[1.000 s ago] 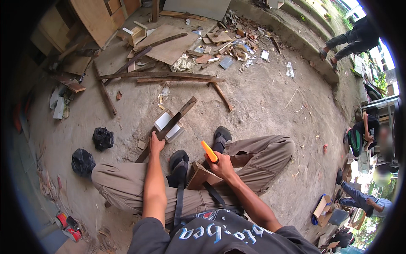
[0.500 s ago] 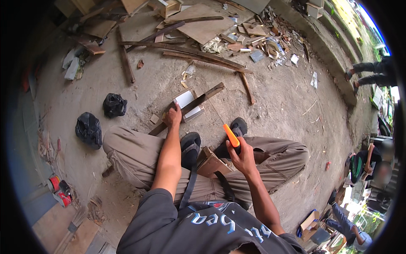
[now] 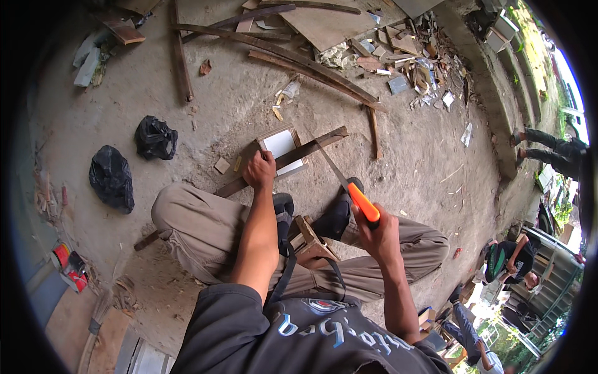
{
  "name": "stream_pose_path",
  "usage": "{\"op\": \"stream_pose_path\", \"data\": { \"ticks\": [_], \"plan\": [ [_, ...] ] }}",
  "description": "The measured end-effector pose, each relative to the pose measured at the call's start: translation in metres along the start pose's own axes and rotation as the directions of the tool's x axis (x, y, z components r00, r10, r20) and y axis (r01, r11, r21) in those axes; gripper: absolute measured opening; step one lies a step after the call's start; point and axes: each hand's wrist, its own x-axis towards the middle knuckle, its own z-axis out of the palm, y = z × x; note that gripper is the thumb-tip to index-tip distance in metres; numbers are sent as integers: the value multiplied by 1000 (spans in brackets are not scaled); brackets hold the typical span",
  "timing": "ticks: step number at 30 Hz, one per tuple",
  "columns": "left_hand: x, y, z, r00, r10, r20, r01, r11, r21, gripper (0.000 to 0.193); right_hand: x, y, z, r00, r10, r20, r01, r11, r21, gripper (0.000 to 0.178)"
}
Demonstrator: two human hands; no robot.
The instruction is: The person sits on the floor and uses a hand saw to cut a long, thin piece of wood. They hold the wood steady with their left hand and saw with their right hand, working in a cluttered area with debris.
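A dark wooden strip [image 3: 321,142] lies slantwise across a small wooden box with a white panel [image 3: 279,143] on the ground ahead of my feet. My left hand [image 3: 259,168] is closed around the strip at the box's near left side, its fingers curled. In my right hand [image 3: 380,235] is a hand saw [image 3: 362,201], gripped by its orange handle. The narrow saw blade reaches forward and left, its far part at the strip just right of the box. Between my legs stands another small wooden piece [image 3: 310,248], partly hidden by dark straps.
Two black plastic bags [image 3: 112,179] sit at the left. Long timber strips [image 3: 299,59] and a heap of scraps [image 3: 417,56] lie beyond. Concrete steps [image 3: 479,68] rise at the far right, where other people [image 3: 512,260] are. A red reel-like item [image 3: 73,268] rests at lower left.
My left hand has gone from an outstretched index finger to curled fingers on the strip. The saw handle has moved right, back from the strip. The whole view has shifted.
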Motion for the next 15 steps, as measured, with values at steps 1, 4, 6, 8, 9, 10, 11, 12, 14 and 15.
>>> {"op": "stream_pose_path", "data": {
  "ticks": [1,4,6,8,9,10,11,12,14,15],
  "plan": [
    [0,1,1,1000,5,-16,-5,1000,13,42,17,2,9,999,-20,-26,19,1000,-6,32],
    [0,2,9,997,25,-67,-23,999,26,36,56,4,27,999,-27,24,28,998,-56,31],
    [3,-4,13,995,30,-93,-27,999,34,36,56,-7,24,998,37,57,-36,999,-32,33],
    [12,-5,14,993,24,-115,-21,999,28,36,50,-11,17,997,29,72,-25,998,-65,34],
    [12,-5,13,993,8,-116,-5,1000,25,37,39,-20,4,992,94,88,-89,995,-53,34],
    [5,-7,10,995,-2,-102,4,1000,24,37,27,-25,-10,992,93,90,-89,995,-44,30],
    [1,-7,7,998,-14,-56,16,999,32,38,13,-29,-22,998,50,44,-51,999,20,28],
    [5,-5,5,1000,-22,-21,23,999,35,39,4,-30,-31,1000,-1,-13,2,996,84,26],
    [6,-3,6,999,-26,-20,27,999,32,39,-9,-24,-43,998,59,-6,-59,997,44,24],
    [5,-2,7,998,-23,-54,24,999,25,38,-13,-23,-46,996,88,-3,-87,996,24,24]
  ]
}}
